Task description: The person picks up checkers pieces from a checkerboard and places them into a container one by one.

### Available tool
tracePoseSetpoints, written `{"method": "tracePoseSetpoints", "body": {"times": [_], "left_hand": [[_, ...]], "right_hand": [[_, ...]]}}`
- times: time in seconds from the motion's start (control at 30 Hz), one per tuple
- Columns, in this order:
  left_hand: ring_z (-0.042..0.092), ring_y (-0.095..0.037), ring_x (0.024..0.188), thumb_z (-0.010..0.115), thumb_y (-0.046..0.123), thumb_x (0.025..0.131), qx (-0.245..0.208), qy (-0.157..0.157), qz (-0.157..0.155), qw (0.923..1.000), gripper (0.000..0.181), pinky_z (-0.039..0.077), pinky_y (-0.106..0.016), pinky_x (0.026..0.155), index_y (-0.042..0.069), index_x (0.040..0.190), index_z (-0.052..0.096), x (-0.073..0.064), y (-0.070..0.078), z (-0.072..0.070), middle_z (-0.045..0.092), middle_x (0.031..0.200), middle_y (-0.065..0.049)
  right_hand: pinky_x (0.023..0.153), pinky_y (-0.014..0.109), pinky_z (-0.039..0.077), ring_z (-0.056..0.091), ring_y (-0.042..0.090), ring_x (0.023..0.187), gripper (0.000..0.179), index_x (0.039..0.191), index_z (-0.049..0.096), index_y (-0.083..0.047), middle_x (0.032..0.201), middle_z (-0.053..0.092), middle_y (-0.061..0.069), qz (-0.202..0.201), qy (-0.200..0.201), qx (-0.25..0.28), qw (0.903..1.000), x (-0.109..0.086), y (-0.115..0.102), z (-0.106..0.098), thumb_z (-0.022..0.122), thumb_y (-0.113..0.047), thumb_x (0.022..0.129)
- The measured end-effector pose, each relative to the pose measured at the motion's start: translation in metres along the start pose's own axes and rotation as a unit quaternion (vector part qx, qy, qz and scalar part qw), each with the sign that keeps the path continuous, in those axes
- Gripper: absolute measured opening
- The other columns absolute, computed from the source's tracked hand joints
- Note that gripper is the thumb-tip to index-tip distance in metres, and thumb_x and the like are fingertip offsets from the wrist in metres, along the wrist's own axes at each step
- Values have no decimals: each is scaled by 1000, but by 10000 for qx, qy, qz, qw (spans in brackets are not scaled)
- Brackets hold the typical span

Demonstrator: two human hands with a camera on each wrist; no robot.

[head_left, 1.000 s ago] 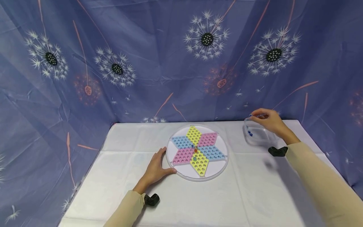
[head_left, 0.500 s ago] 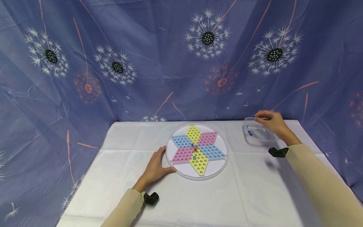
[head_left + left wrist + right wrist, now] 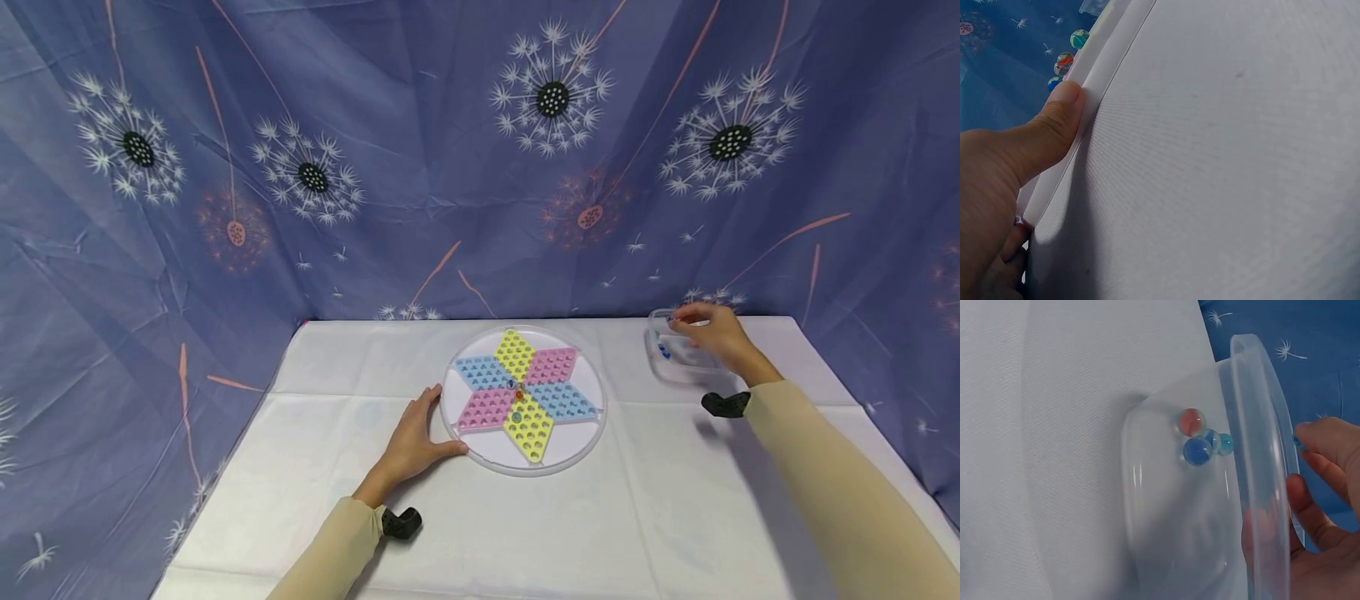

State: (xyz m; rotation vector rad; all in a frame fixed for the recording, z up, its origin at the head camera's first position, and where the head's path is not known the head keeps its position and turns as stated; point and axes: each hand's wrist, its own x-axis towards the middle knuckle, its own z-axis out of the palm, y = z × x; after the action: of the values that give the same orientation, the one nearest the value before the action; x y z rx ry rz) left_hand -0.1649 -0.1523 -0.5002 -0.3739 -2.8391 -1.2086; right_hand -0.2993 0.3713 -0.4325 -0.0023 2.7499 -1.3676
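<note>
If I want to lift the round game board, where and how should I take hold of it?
Probably by the outer rim, from left and right sides together: the board is round and lies flat, and the left hand touches it at left. Marbles sit on it, so keep it level.

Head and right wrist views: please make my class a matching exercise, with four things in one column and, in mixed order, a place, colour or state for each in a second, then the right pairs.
Things
1. left hand
2. right hand
3. plastic box
4. star pattern

Descriptions
A. clear, with marbles inside
B. at the rim of the round board
C. yellow, pink and blue
D. pinching a blue marble

Pairs: 1-B, 2-D, 3-A, 4-C
</note>
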Motion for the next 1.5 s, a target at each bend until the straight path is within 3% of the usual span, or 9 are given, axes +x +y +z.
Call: {"method": "tracePoseSetpoints", "body": {"times": [0.73,0.93,1.5], "left_hand": [[34,-33,139,89,44,65,-48,30,24,10000,112,28,-47,116,3,151,31,0,1,0,35,154,-17],[35,-32,138,89,44,65,-51,18,14,10000,112,29,-46,116,4,152,31,0,1,0,35,154,-15],[37,-31,137,90,45,64,-40,37,17,10000,113,29,-46,116,4,151,31,0,0,1,38,152,-15]], "right_hand": [[87,50,55,52,42,112,52,133,54,-2,131,47,23,26,-51,-60,10000,-5,-4,4,61,-38,96],[82,47,57,53,44,109,63,140,49,-4,130,46,24,-14,34,-69,10000,-4,-2,5,64,-42,93],[80,49,56,55,41,106,60,138,52,-10,131,46,20,-11,173,-96,9998,-3,5,3,63,-47,92]]}}
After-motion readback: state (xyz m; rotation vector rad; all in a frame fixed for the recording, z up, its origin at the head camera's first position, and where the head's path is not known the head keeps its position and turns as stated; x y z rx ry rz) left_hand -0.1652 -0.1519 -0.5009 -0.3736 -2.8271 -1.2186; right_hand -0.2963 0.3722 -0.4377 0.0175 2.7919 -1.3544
